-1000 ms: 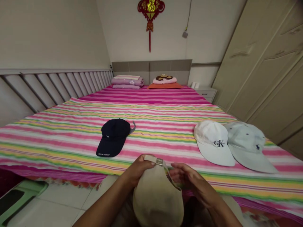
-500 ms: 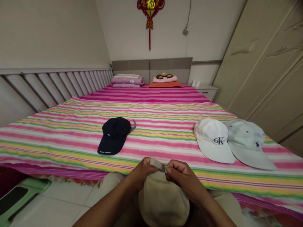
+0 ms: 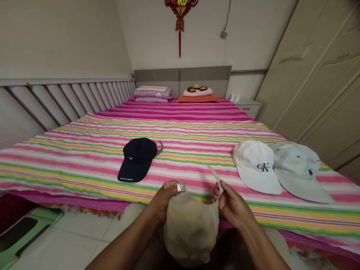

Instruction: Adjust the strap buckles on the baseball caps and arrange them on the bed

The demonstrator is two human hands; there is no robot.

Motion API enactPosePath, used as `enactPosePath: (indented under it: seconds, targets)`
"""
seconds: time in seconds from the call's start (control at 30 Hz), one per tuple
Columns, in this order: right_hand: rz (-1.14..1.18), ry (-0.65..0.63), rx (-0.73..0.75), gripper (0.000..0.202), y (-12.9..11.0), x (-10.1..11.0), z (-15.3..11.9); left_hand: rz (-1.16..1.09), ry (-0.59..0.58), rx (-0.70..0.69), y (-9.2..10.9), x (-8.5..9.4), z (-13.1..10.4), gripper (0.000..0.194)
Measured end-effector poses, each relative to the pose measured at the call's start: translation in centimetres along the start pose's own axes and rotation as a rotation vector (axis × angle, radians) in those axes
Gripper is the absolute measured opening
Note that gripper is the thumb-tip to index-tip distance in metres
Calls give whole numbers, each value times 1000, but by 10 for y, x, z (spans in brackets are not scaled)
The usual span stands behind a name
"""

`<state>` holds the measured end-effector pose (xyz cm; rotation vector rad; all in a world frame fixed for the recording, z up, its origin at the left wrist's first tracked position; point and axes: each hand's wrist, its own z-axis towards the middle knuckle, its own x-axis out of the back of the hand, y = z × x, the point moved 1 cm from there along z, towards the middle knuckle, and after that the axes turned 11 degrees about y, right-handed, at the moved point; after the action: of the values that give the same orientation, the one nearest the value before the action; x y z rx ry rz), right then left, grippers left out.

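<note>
Head view: the person holds a beige cap in front of the body, at the near edge of a bed. The left hand is clamped on the cap's left side, thumb beside a metal buckle. The right hand pinches the loose strap between thumb and fingers; its free end points up and away, well apart from the buckle, so that the back band stands unfastened.

Three further caps lie on the striped cover. A navy cap, a grey strap at its back, rests alone beyond the left hand, brim towards the viewer. To the right, a white cap lettered "CK" overlaps the edge of a pale grey-green cap. Folded purple bedding lies near the headboard. At lower left, a green stool stands on the tiled floor.
</note>
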<state>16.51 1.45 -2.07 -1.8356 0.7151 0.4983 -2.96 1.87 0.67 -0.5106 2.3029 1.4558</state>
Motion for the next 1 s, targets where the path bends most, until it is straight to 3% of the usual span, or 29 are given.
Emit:
enactPosePath:
  seconds: [0.17, 0.23, 0.37, 0.5, 0.77, 0.9, 1.0]
  targets:
    - [-88, -298, -231, 29, 26, 12, -7, -79, 41, -9, 4, 3, 8, 31]
    - [-59, -348, -260, 28, 34, 13, -11, -55, 39, 6, 5, 7, 13, 27]
    - [133, -205, -197, 17, 31, 11, -11, -15, 21, 109, 5, 23, 23, 19]
    - [209, -120, -180, 21, 21, 6, -8, 1, 11, 127, -6, 48, 30, 18]
    - [203, -197, -98, 18, 1, -9, 3, -55, -169, 134, -71, 111, 17, 22]
    - [221, -100, -41, 19, -6, -13, 18, -253, -236, 153, -106, 119, 3, 35]
    - [278, -3, -24, 19, -5, -13, 26, -338, -136, 110, -109, 116, 0, 29]
